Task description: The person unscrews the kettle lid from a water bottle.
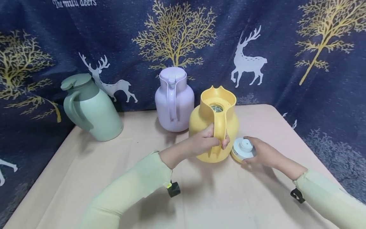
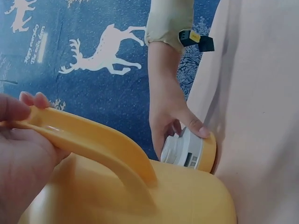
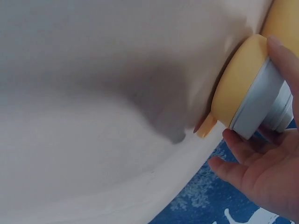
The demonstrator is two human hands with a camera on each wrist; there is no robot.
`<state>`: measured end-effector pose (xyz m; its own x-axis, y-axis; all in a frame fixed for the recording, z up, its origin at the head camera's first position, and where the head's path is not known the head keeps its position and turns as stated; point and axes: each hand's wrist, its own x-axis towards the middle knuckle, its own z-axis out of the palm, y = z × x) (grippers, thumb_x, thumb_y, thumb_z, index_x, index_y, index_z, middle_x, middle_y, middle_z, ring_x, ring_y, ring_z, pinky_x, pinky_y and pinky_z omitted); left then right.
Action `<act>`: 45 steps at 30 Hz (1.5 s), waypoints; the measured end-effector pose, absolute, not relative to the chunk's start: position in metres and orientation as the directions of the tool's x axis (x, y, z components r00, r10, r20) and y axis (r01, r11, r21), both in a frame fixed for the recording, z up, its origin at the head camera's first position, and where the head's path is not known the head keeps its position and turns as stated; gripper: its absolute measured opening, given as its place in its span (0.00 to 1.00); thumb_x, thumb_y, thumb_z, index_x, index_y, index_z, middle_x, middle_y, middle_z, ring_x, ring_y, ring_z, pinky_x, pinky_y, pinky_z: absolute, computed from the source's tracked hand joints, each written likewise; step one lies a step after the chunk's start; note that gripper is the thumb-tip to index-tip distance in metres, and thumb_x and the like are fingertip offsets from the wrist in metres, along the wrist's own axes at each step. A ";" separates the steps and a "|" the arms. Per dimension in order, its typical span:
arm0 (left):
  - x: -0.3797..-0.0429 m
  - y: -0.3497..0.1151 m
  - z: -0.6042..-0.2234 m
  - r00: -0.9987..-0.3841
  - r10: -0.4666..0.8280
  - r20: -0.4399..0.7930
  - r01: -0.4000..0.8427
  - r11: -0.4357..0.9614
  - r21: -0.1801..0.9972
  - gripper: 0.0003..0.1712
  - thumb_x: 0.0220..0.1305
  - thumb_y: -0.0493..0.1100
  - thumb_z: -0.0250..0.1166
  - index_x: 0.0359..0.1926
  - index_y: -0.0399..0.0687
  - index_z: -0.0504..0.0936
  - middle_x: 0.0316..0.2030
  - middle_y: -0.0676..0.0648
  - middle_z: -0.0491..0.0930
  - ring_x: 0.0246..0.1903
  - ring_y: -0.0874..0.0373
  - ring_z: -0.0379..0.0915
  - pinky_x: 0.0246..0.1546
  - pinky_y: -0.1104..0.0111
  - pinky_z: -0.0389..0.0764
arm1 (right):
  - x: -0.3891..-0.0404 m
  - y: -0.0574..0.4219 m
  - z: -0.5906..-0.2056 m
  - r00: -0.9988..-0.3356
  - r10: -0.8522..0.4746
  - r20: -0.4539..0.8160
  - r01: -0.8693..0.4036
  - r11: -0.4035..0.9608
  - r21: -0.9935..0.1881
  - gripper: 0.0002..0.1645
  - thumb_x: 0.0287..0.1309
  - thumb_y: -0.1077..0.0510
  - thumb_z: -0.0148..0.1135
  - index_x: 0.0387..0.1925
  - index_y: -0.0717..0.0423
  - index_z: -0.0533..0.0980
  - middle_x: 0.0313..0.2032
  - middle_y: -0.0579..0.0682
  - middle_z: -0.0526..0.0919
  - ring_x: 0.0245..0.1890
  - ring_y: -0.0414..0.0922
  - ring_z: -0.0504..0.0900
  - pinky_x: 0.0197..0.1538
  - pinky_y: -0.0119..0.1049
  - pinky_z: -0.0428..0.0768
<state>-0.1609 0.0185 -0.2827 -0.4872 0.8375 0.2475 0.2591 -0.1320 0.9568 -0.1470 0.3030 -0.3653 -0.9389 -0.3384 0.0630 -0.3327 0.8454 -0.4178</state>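
Note:
A yellow vacuum jug (image 1: 198, 122) stands lidless at the middle right of the table in the head view, its mouth showing a shiny inside. My left hand (image 1: 203, 142) grips its handle (image 1: 220, 127), fingers wrapped round it. Just right of the jug, my right hand (image 1: 264, 155) holds the round jug lid (image 1: 241, 153) by its edge, white threaded underside up and yellow top toward the tabletop. The left wrist view shows the thumb on the yellow rim of the lid (image 2: 208, 156). In the right wrist view a small yellow tab (image 3: 207, 126) sticks out from the lid.
A lilac jug (image 1: 175, 106) with its lid on stands behind the yellow one, to its left. Farther left is a green jug (image 1: 101, 114), also lidded. A dark blue cloth (image 1: 206, 41) with deer and trees hangs behind the pale table (image 1: 217, 200).

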 end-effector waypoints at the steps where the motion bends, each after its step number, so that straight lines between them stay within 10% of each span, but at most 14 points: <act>1: -0.160 0.019 -0.282 -0.482 0.842 0.242 0.249 -0.133 0.959 0.08 0.62 0.29 0.43 0.39 0.27 0.66 0.31 0.44 0.72 0.37 0.64 0.67 0.47 0.75 0.71 | -0.147 0.303 -0.365 -0.939 -0.338 0.065 -0.332 0.842 -0.424 0.58 0.37 0.53 0.85 0.64 0.80 0.66 0.59 0.78 0.76 0.60 0.74 0.75 0.65 0.67 0.72; 7: -0.153 0.019 -0.274 -0.487 0.861 0.146 0.112 -0.104 0.988 0.17 0.82 0.38 0.33 0.46 0.28 0.64 0.36 0.50 0.71 0.41 0.65 0.68 0.48 0.78 0.71 | -0.146 0.304 -0.365 -0.937 -0.341 0.071 -0.336 0.832 -0.442 0.58 0.39 0.53 0.84 0.64 0.81 0.65 0.59 0.79 0.75 0.60 0.74 0.75 0.65 0.67 0.71; 15: -0.136 0.026 -0.271 -0.691 0.723 0.030 0.056 0.011 0.998 0.19 0.84 0.40 0.35 0.58 0.28 0.64 0.43 0.42 0.72 0.43 0.61 0.71 0.56 0.70 0.77 | -0.145 0.305 -0.367 -0.940 -0.334 0.064 -0.327 0.837 -0.440 0.59 0.39 0.53 0.84 0.65 0.82 0.64 0.59 0.80 0.74 0.60 0.75 0.74 0.66 0.68 0.71; 45: -0.187 0.092 -0.285 -0.650 0.748 0.134 0.076 -0.112 0.991 0.18 0.84 0.48 0.27 0.50 0.43 0.60 0.35 0.49 0.65 0.39 0.59 0.65 0.49 0.73 0.69 | -0.170 0.346 -0.370 -0.996 -0.087 0.022 -0.087 0.881 -0.465 0.59 0.50 0.51 0.78 0.68 0.84 0.57 0.62 0.84 0.69 0.62 0.78 0.70 0.67 0.69 0.68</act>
<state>-0.1873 0.0917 -0.2852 -0.6496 0.7484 0.1340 0.0758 -0.1116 0.9909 -0.1695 0.3460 -0.3696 -0.9960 -0.0869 0.0215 -0.0869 0.8810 -0.4652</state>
